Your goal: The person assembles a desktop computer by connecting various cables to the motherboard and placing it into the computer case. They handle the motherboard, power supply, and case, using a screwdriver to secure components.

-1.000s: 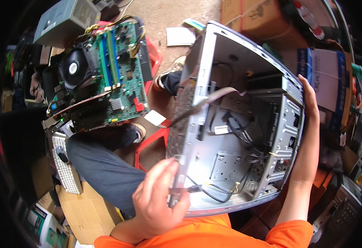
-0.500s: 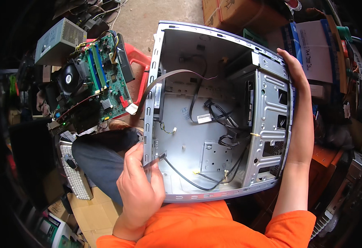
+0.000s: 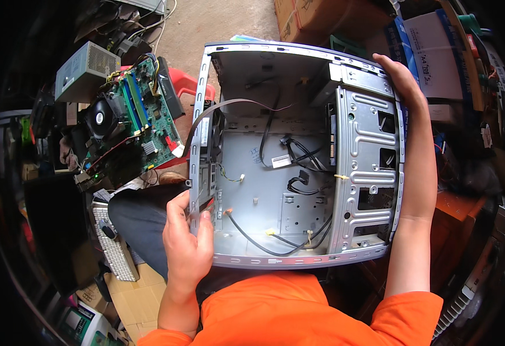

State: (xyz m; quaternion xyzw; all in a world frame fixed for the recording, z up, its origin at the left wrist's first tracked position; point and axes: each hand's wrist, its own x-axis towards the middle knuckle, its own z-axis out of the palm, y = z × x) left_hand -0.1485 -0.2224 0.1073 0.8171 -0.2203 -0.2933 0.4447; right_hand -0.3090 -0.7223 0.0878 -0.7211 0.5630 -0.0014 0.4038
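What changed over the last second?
The open computer case turned counterclockwise in view and shifted left, its inside now seen more squarely. Nothing let go: left hand stays on its left edge, right hand on its right side. Motherboard still beside the power supply.

Dark print (image 3: 428,72) is showing on white-blue box (image 3: 437,41); computer case (image 3: 298,262) is bearing white label (image 3: 281,161) inside, second label (image 3: 204,131) near left edge, blue stamp (image 3: 256,154).
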